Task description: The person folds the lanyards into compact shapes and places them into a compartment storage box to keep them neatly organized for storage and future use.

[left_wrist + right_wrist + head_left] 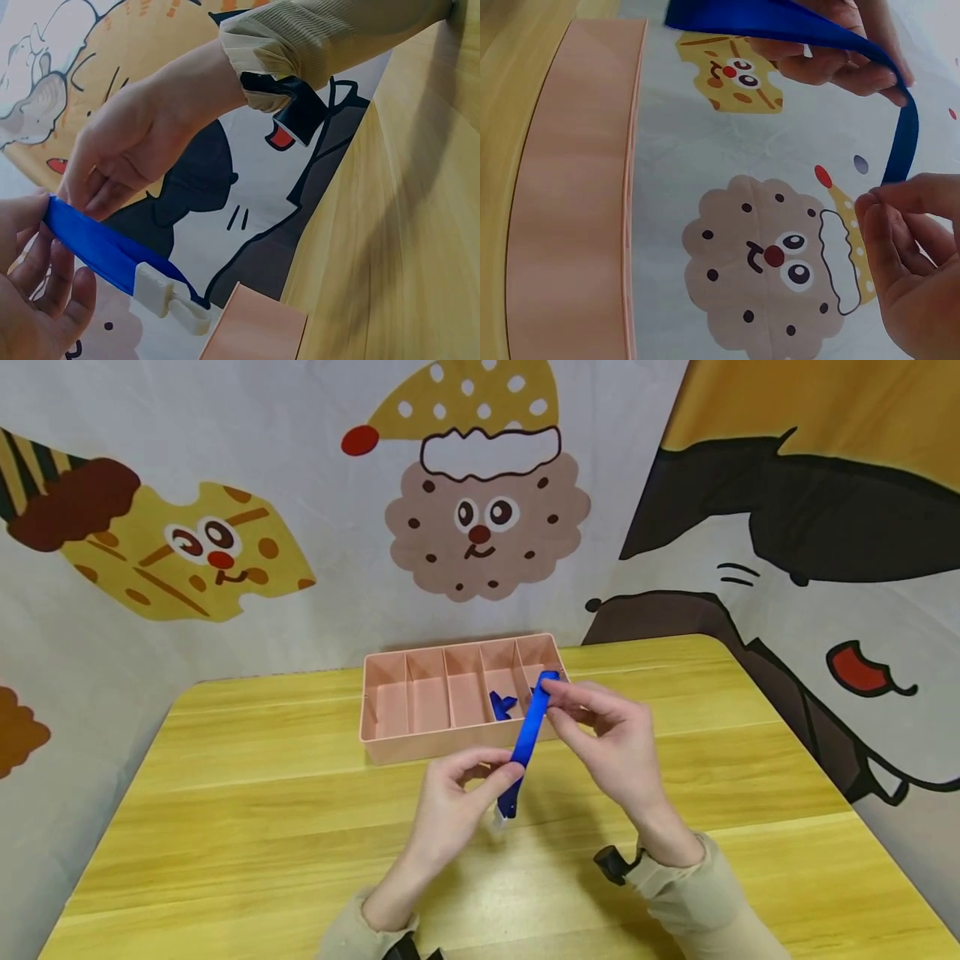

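Observation:
A blue lanyard [531,727] with a white plastic clip [154,291] at its lower end is held up over the table in front of the box. My left hand [453,802] pinches the strap partway down between thumb and fingers. Higher up, near the folded top, my right hand [611,739] pinches it between thumb and forefinger. In the right wrist view the strap [907,139] bends as it runs between the two hands. Behind them stands a pink divided box [405,747]; a blue strap piece [502,705] lies in its second compartment from the right.
The wooden table [262,827] has its back edge against a cloth [315,527] printed with cartoon figures. A little more blue shows in the box's rightmost compartment, mostly behind the lanyard and right hand. Black bands circle both sleeves.

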{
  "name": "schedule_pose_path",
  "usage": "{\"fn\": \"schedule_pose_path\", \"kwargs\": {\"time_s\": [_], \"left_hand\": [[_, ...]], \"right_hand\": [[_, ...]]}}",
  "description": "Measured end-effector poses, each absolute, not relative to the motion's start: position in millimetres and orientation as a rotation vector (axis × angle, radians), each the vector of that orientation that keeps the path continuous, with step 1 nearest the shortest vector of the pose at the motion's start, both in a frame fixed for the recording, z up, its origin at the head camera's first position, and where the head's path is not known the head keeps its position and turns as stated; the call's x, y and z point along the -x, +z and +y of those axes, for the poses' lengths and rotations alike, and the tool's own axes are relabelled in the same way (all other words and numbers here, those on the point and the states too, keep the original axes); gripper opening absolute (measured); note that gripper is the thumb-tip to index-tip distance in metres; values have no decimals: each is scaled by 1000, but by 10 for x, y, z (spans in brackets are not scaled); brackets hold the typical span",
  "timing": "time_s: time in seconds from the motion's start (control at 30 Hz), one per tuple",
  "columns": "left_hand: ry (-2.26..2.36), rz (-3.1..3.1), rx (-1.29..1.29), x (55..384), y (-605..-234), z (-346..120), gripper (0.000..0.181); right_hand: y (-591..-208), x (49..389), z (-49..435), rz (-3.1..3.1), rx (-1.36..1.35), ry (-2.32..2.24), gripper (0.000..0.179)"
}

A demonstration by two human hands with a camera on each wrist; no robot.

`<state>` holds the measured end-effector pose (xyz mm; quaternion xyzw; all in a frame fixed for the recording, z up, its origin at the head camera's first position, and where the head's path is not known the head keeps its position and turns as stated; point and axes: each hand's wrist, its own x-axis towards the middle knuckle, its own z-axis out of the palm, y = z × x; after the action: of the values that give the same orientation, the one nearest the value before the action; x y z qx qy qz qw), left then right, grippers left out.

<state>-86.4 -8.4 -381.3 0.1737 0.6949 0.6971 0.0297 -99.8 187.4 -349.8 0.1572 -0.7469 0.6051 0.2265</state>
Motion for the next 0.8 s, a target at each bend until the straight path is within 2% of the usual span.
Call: {"fn": "schedule_pose_path", "kwargs": {"time_s": [0.1,0.33,0.8], "left_hand": [[2162,2132,-579,867,-3814,-103,16],[2154,2133,-755,894,-3820,-155,16],[2210,2137,-761,958,-3756,-289,13]], "right_hand": [[-3504,1006,1870,-2127,-413,1597,25],[-3517,1017,1852,-2211,-333,1472,11],[-3609,1061,1828,-2173,-378,1309,13]]}}
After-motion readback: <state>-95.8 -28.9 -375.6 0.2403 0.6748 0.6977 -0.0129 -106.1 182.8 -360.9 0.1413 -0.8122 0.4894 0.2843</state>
